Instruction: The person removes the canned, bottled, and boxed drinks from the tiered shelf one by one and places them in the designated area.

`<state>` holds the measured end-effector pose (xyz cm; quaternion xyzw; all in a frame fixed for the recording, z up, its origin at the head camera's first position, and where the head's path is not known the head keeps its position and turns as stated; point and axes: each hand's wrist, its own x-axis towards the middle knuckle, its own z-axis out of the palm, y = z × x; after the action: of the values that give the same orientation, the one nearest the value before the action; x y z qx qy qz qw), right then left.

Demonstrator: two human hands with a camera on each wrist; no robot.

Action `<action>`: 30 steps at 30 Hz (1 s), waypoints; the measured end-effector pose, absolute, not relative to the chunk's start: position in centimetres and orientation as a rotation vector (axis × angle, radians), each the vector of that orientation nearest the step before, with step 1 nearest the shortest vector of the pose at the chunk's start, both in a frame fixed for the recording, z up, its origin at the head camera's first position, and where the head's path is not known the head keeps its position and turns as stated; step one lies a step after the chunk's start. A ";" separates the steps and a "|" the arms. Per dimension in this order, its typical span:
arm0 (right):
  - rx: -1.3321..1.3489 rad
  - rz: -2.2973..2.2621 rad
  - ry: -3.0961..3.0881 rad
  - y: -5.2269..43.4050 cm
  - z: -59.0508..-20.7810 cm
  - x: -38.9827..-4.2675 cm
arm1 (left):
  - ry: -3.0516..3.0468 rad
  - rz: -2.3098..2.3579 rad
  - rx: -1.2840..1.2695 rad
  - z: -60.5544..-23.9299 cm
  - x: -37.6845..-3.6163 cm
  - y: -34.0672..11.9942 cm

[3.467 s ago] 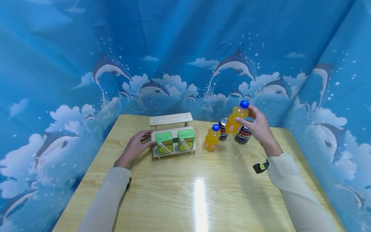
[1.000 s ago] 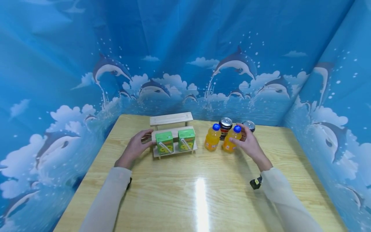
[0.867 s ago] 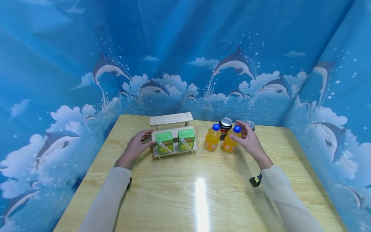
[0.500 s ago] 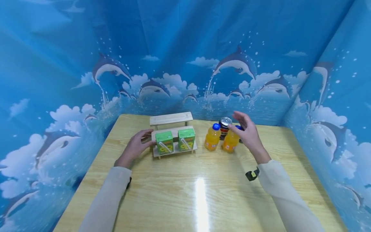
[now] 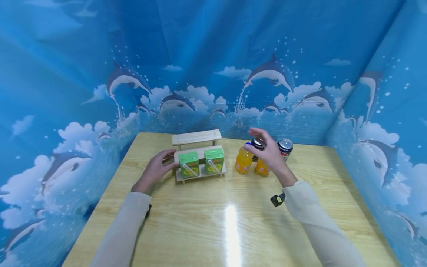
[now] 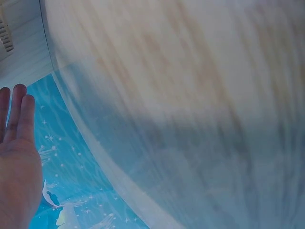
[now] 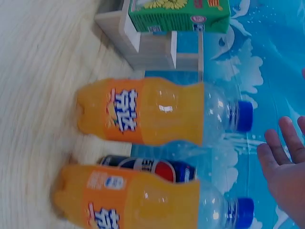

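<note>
My left hand (image 5: 155,171) lies flat on the table (image 5: 213,222), fingers straight, touching the end of the small wooden rack (image 5: 199,155) that carries two green juice cartons (image 5: 188,164). To the right stand two orange bottles (image 7: 157,117). My right hand (image 5: 268,154) hovers over them, fingers spread and holding nothing, nearest the right-hand one.

I judge these bottles light but top-heavy when nudged. The plastic is smooth, slightly squashy and likely slick, so I'd take one around the labelled waist rather than the blue cap.

From the head view my right hand covers most of the nearer bottle (image 5: 261,168) and one dark can (image 5: 257,144); a second can (image 5: 284,147) shows beside it. The left wrist view is blurred, showing little beyond fingers and table grain.
</note>
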<state>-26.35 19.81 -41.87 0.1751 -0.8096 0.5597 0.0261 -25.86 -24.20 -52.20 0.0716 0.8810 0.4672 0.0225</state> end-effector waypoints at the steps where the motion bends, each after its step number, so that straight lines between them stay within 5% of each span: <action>1: 0.543 1.730 -2.511 19.6 -42.0 -26.4 | 2.724 1.450 0.223 -52.2 -25.9 -24.2; 30: 0.763 1.835 -2.555 14.2 -43.7 -25.9 | 2.715 1.459 0.213 -52.0 -25.6 -24.1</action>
<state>-25.90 14.25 -43.73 0.2355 -0.7884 0.5663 -0.0475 -25.65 -24.11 -52.04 0.0690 0.8785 0.4720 0.0263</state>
